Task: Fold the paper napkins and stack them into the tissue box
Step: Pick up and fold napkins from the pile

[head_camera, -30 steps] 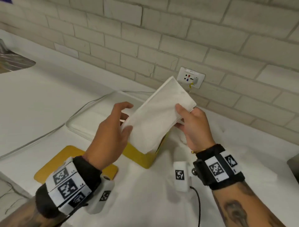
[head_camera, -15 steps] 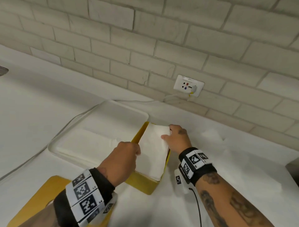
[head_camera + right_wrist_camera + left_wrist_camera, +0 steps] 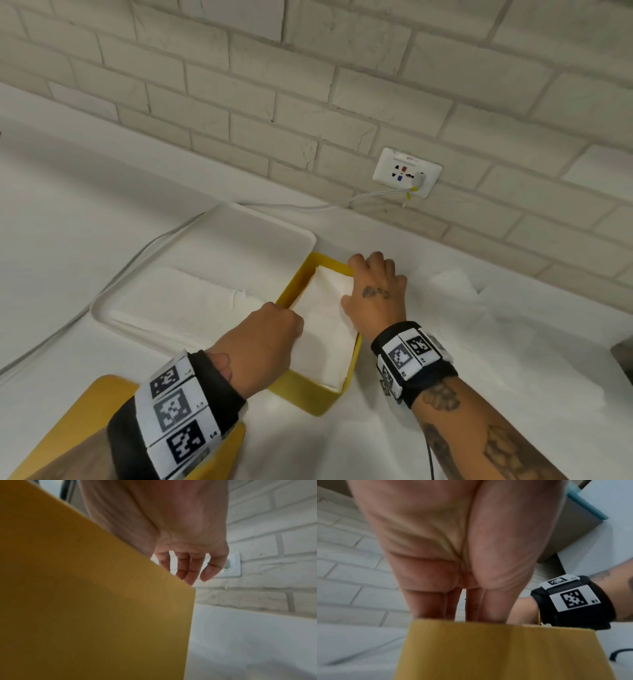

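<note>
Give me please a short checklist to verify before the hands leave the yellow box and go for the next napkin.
1. Folded napkin inside the yellow tissue box: ok.
2. Napkin flat, nothing over the rim: ok on the visible sides; the corners under the hands cannot tell.
3. Left hand free of the napkin: cannot tell, its fingertips are hidden inside the box.
4. Right hand free: ok, fingers straight, pressing the far end.
5. Box upright on the counter: ok.
6. More napkins ready in the white tray: ok.
</note>
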The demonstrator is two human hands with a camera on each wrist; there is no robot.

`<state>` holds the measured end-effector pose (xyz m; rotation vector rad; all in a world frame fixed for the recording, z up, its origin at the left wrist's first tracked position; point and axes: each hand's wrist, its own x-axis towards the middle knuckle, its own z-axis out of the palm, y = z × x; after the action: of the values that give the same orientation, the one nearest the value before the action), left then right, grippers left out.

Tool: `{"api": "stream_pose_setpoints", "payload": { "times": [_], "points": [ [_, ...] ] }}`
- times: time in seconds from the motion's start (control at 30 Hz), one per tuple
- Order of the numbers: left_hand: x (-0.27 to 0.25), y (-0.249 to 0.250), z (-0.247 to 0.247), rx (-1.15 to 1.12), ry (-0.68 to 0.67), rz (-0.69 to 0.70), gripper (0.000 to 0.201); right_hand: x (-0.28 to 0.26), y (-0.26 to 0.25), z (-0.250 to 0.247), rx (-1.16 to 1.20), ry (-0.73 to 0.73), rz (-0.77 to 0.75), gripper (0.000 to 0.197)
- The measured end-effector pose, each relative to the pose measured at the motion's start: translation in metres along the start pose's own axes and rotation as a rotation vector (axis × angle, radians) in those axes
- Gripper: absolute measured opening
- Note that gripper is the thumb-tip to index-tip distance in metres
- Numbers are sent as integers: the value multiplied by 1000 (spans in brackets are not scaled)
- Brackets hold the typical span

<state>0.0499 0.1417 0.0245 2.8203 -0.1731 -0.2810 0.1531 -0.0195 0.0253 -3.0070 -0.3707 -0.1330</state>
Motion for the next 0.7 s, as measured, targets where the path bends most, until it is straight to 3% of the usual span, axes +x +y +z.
{"api": "stream_pose_setpoints", "payload": {
  "times": [0.1, 0.17, 0.2, 0.23, 0.3, 0.37, 0.4, 0.53, 0.7],
  "points": [
    [-18, 10, -7, 90, 124, 96, 19, -4, 0, -12, 149, 75, -179, 29],
    [-26, 18, -15, 197, 149, 240, 11, -8, 1, -17, 231, -138, -331, 24],
    [-26, 22, -13, 337, 143, 358, 19, -11, 1, -18, 217, -285, -381, 29],
    [-25, 26, -9, 359, 5, 421, 36, -13, -1, -18, 176, -408, -400, 35],
    [-21, 26, 6, 325, -157, 351, 82, -16, -4, -14, 85, -524, -395, 43],
    [-18, 28, 13, 290, -182, 313, 118, -18, -9, -8, 10, -555, -405, 47],
    [-19, 29, 13, 297, -190, 330, 122, -18, -11, -6, -21, -569, -415, 47],
    [-18, 26, 17, 312, -223, 290, 96, -6, -18, -5, -102, -584, -366, 48],
    [-16, 26, 17, 276, -233, 254, 95, 12, -27, 1, -148, -616, -294, 47]
  ]
}}
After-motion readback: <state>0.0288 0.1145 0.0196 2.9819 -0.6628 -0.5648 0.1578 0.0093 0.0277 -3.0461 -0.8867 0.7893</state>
